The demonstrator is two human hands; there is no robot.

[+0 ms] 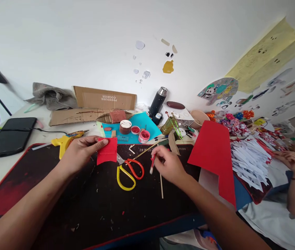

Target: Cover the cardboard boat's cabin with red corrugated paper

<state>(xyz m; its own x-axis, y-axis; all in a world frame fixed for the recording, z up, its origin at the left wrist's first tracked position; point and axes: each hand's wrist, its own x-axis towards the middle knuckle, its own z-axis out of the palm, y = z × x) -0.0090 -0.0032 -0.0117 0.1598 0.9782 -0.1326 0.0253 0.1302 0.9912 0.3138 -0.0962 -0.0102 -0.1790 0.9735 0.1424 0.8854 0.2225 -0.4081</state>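
Dark mat (142,208) with a red edge covers the near desk, small scraps scattered over it. One thin wooden stick (161,185) lies just near our right hand (169,165). That hand is curled, fingertips pinching a pale-tipped red stick (152,166). Our left hand (82,151) pinches a red ridged card (107,152) by its upper edge, thumb on the facing side; card is roughly square, held up over the mat's far half. Scissors (132,169) sit between our hands, one yellow loop and one red, blades partly hidden by the card. Left hand also covers part of the yellow glue gun (66,140).

To the right, smooth red sheet (211,147) overlaps the mat; past it, white paper strips (251,161) in a heap by a co-worker's hand (293,161).

Farther, on a blue sheet (149,122): pink tub (144,138) with red stuff in it, shallow dish (135,130) also red inside, brown jar (124,131) showing white at the top. Right of those, olive glass jar (166,128) has sticks standing in it; can't see its bottom. Behind, black metal-capped thermos (157,103) tilts; brown cardboard (104,99) stands against the white wall (84,34).
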